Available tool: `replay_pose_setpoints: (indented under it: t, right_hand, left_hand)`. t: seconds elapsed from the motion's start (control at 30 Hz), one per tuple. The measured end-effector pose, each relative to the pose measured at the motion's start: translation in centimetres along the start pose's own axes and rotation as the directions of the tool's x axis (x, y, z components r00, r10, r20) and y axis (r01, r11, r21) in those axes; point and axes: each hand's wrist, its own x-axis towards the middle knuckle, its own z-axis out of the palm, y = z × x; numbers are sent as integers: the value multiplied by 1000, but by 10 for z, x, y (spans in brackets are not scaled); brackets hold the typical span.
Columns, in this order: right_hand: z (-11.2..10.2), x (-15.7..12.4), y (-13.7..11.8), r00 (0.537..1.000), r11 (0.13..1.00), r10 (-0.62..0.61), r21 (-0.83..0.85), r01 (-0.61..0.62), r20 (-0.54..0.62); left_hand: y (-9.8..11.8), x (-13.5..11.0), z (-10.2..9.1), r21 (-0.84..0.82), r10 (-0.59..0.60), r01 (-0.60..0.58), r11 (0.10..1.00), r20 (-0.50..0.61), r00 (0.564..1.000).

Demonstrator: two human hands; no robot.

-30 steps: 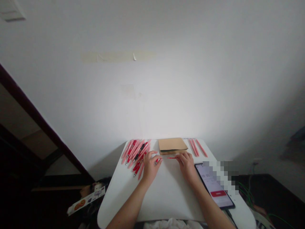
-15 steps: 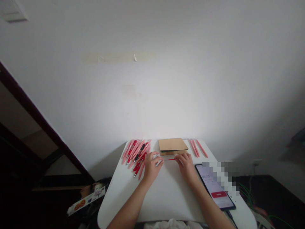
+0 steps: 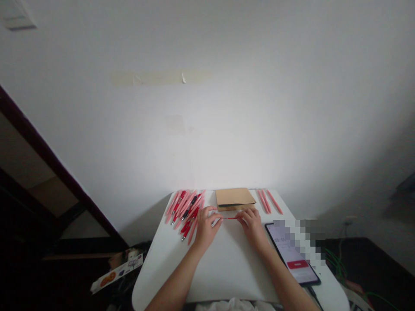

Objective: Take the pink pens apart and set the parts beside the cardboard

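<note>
Between my two hands runs a thin red pen refill (image 3: 231,218), held level above the white table (image 3: 233,263). My left hand (image 3: 206,224) pinches its pale left end, and a small silvery bit shows at those fingertips. My right hand (image 3: 250,222) is closed on the red end. Just left of my left hand lies a loose heap of pens (image 3: 184,209), pink, red and dark. A tan notebook or cardboard piece (image 3: 235,196) lies right behind both hands.
Several pink pens (image 3: 265,201) lie apart at the back right. A phone (image 3: 293,255) with a lit screen rests at the right edge, a cable below it. The wall (image 3: 207,142) rises behind the table; a printed box (image 3: 116,273) is on the lower left.
My right hand has shifted very slightly to the left along the refill. Everything else is where it was.
</note>
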Motion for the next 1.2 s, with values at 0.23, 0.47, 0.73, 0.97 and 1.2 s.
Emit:
replay_pose_setpoints:
  t: [0.23,0.47,0.73,0.97,1.2]
  right_hand:
    - [1,-1,2,1000,998,6,-66,-5,9]
    - [1,-3,3,999,994,0,-108,5,44]
    - [4,-3,8,999,990,19,-139,-15,30]
    - [6,-4,14,1000,988,24,-153,-26,-10]
    - [5,-3,16,999,992,29,-121,-34,-41]
  left_hand:
    - [1,0,1,0,-5,5,1000,5,1000]
    - [3,0,-2,33,2,-2,999,1,1000]
    - [3,0,-1,84,-13,12,996,3,1000]
    - [4,-1,-2,268,-53,54,962,-11,999]
    - [4,-3,-3,411,-164,170,896,-49,985]
